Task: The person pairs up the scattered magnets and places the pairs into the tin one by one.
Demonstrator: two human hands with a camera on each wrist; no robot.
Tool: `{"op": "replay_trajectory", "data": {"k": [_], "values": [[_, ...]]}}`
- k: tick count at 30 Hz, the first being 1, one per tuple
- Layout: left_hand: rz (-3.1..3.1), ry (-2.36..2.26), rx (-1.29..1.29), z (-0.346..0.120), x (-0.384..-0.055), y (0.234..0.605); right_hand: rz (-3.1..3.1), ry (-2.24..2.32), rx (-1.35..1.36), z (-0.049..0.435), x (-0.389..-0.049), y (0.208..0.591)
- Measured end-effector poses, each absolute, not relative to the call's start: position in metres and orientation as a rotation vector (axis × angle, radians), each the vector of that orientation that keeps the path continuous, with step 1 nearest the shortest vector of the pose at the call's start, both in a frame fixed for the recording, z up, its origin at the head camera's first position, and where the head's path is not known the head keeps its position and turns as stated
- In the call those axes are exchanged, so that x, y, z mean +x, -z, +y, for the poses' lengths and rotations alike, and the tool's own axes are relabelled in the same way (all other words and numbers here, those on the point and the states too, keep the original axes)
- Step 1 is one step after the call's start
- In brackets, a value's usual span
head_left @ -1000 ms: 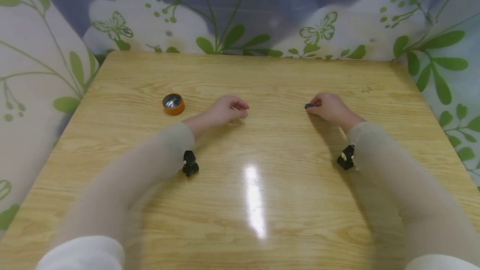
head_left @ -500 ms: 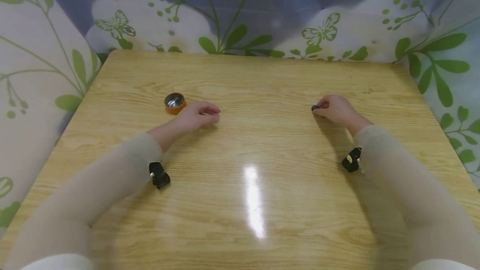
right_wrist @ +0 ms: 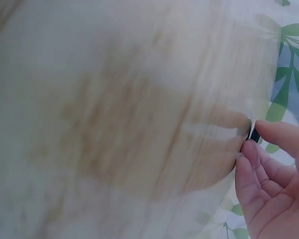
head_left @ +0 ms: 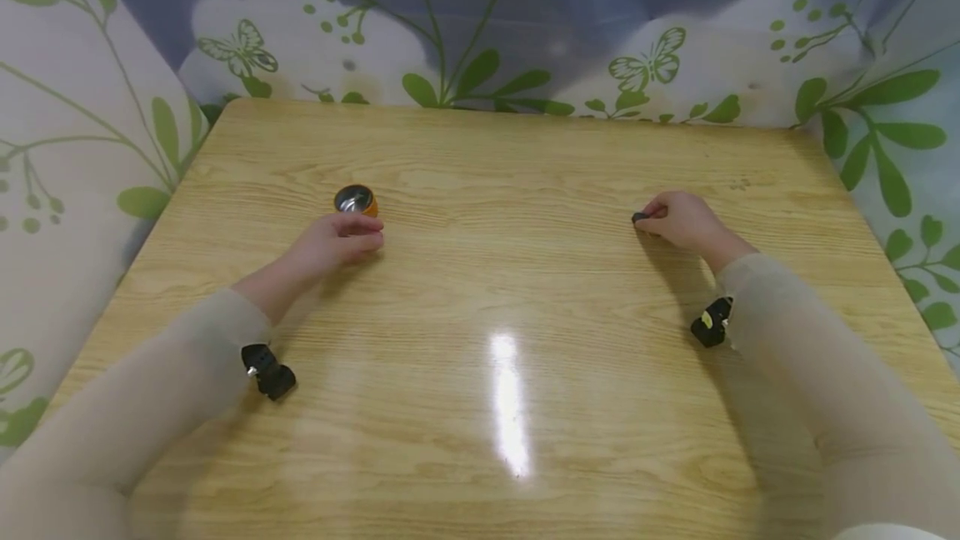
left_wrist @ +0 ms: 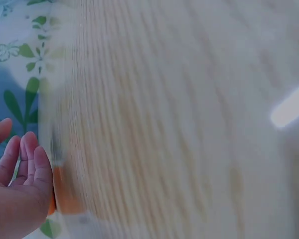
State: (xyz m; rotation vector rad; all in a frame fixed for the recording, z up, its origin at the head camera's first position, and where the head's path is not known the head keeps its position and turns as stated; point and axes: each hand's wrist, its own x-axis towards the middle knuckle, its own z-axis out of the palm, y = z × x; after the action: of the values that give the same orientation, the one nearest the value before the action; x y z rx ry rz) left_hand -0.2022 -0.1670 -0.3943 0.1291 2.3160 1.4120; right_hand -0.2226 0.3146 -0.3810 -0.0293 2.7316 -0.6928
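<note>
My right hand [head_left: 684, 219] pinches a small dark round piece [head_left: 639, 217] between thumb and fingertips, low over the right side of the table. In the right wrist view the same dark piece [right_wrist: 255, 134] shows as a short black bit at the fingertips; its kind cannot be made out. On the left, my left hand [head_left: 330, 242] is loosely bent with nothing in its fingers. It lies just in front of a small round orange container [head_left: 367, 205] with a shiny metallic inside, and partly covers it. The left wrist view shows the spread left fingers [left_wrist: 27, 164] beside the container's orange side.
Both hands work over a light wood-grain table [head_left: 480, 290]. A curtain [head_left: 525, 40] with green leaves and butterflies hangs behind it and along both sides. Black wrist cameras sit below each sleeve, close to the tabletop. A bright light reflection lies mid-table.
My left hand has swept from mid-table leftward to the orange container. My right hand has shifted slightly right, still pinching the dark piece. The view has turned a little.
</note>
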Motion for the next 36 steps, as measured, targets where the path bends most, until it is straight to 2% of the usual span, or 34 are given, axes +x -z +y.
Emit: {"op": "replay_trajectory", "data": {"k": [7, 14, 36], "values": [[2.400, -1.468, 0.021, -0.184, -0.197, 0.387, 2.736, 0.700, -0.026, 0.315, -0.222, 0.382], [2.446, -1.609, -0.144, -0.201, -0.206, 0.390, 2.732, 0.699, -0.031, 0.316, -0.222, 0.382], [2.332, -1.339, 0.247, -0.214, -0.252, 0.397, 2.765, 0.714, -0.034, 0.315, -0.219, 0.382]]}}
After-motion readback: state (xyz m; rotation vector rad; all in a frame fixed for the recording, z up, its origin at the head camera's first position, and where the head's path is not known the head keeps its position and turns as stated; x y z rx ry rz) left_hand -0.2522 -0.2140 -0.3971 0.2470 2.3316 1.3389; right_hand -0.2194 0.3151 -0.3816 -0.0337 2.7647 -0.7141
